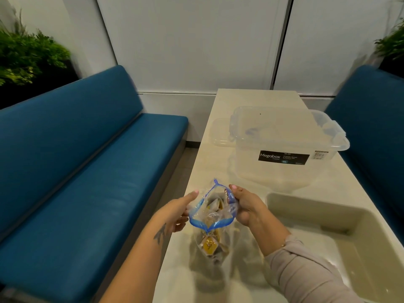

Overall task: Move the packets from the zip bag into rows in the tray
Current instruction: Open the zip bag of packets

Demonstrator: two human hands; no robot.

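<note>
A clear zip bag (213, 217) with a blue seal stands on the pale table, its mouth pulled wide. Several yellow and pale packets (210, 246) show through it, some near the mouth, some at the bottom. My left hand (178, 212) holds the bag's left rim, thumb stretched along it. My right hand (244, 206) pinches the right rim, fingers curled over the blue seal. The beige tray (306, 212) sits at the lower right of the table, right of the bag, with nothing visible inside.
A clear lidded Megabox container (286, 147) stands on the table (218, 156) beyond the bag, with another clear lid (220, 133) at its left. Blue benches (87, 162) flank the table. Plants sit in both upper corners.
</note>
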